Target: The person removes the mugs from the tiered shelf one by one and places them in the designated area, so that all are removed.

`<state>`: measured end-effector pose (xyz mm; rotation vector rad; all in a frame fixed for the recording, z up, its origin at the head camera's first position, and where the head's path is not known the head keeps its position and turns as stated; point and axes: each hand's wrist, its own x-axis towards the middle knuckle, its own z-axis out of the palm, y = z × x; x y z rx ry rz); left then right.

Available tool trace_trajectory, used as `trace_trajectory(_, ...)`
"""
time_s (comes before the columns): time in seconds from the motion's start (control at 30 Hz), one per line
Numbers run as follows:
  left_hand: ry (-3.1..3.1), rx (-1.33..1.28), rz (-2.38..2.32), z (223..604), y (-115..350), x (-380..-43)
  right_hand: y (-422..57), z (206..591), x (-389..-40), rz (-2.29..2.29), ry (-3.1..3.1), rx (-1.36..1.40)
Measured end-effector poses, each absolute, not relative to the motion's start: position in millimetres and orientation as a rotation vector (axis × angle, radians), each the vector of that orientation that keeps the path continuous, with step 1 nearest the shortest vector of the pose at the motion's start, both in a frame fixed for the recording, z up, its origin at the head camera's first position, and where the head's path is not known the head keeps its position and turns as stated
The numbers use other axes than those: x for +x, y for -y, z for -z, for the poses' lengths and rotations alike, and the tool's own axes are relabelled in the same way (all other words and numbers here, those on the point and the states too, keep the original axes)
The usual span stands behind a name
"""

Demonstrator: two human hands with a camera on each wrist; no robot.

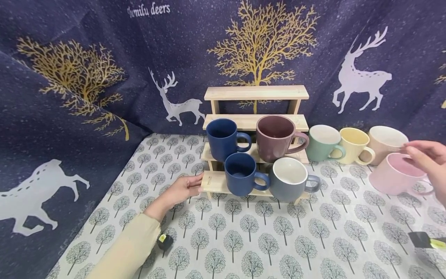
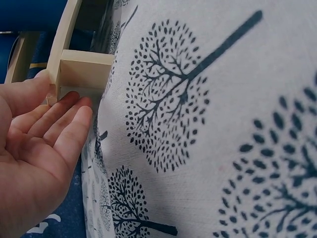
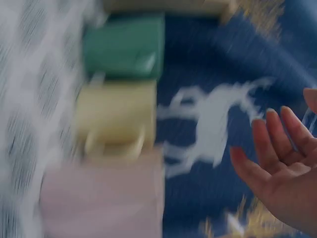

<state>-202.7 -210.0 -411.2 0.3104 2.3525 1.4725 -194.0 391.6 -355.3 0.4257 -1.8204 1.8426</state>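
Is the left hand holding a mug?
No, the left hand grips the wooden rack at the left end of its lowest tier.

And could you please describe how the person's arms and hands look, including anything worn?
The left hand and right hand are bare, with no gloves. A plain, pale cream sleeve ends near the left wrist; no right sleeve shows. A small black block with a yellow patch appears beside that sleeve, and a similar dark block with a yellow-green strip below the right hand.
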Motion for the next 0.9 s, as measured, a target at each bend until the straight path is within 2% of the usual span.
trace_trajectory(0.1, -2.348, 0.307, -1.477, 410, 210, -202, -363, 344, -195, -2.136, 1.688, 0.631)
trace_trajectory(0.27, -2.333, 0.279, -1.489, 409, 209, -202, -329, 335, -206, -2.293, 1.757, 0.715)
trace_trajectory(0.57, -2.326, 0.306, -1.496, 408, 209, -204, -279, 332, -229, -2.413, 1.834, 0.667)
trace_trajectory(0.9, -2.342, 0.307, -1.484, 410, 210, -203, -251, 328, -237, -2.385, 1.929, 0.564)
